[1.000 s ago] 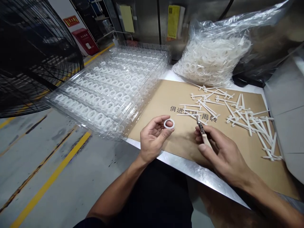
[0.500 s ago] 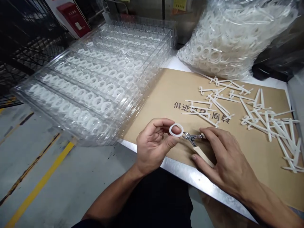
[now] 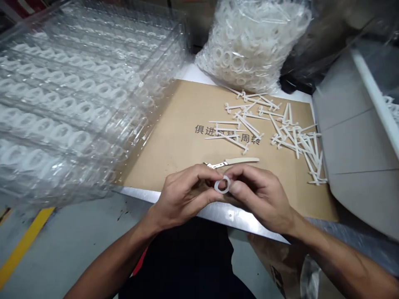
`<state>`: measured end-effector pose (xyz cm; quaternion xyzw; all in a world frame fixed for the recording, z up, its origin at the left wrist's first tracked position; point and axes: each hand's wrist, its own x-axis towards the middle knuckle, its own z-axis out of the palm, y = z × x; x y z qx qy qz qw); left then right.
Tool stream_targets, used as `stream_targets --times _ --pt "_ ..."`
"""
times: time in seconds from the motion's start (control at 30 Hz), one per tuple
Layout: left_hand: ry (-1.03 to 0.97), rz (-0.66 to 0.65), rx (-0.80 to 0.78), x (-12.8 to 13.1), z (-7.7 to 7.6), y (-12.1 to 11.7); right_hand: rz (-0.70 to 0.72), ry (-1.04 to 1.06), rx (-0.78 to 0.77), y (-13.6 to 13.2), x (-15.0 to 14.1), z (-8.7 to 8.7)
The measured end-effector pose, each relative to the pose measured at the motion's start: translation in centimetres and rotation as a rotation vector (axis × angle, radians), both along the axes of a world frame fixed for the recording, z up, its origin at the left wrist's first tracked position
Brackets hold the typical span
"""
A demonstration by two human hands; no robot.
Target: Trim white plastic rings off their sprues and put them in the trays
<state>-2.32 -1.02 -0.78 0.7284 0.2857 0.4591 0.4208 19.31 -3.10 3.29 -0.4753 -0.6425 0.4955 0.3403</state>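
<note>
Ring (image 3: 218, 189) held between both hands over the card (image 3: 174, 116), near its close edge. Left hand (image 3: 183, 195): thumb and forefinger nearly together, pinching ring at 9 o'clock. Right hand (image 3: 262, 193): thumb and forefinger drawn in, pinching at 3; other fingers curled. From ring: pliers (image 3: 241, 160) just beyond, at 1; sticks (image 3: 294, 139) scattered 12 to 2; bag (image 3: 246, 54) of rings farther, 12; trays (image 3: 93, 91) at 10.

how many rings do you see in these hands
1: a ring at the fingertips of the left hand, with the fingertips of the right hand at its other side. Any others inside the curled fingers would be hidden.
</note>
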Motion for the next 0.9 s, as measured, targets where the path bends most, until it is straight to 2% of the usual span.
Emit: stream_targets --times 0.17,0.3,0.4,0.53,0.63,0.73,0.83,0.9 --pt "0.042 -0.075 0.088 0.2 0.3 0.3 0.016 0.106 -0.030 0.0 -0.4 -0.6" --pt "-0.016 -0.045 0.014 0.2 -0.1 0.2 -0.013 0.077 -0.035 0.0 0.2 -0.9" --pt "-0.078 -0.012 -0.078 0.4 -0.3 0.2 -0.030 -0.096 0.166 -0.2 1.0 -1.2" --pt "-0.275 0.033 -0.215 0.3 0.4 0.1 0.012 -0.300 0.616 0.0 1.9 -2.6" --pt "-0.455 -0.008 -0.405 -0.5 2.3 -1.0 0.044 -0.357 0.742 0.5 1.7 -3.5" --pt "-0.537 -0.058 -0.511 -2.4 5.2 -3.4 0.051 -0.376 0.844 0.7 1.6 -3.7" --pt "-0.524 -0.066 -0.479 -5.6 8.5 -5.2 0.028 -0.401 0.914 1.0 1.8 -3.8" --pt "-0.429 -0.004 -0.348 -8.7 10.8 -4.6 0.014 -0.432 0.924 1.3 2.2 -4.2"
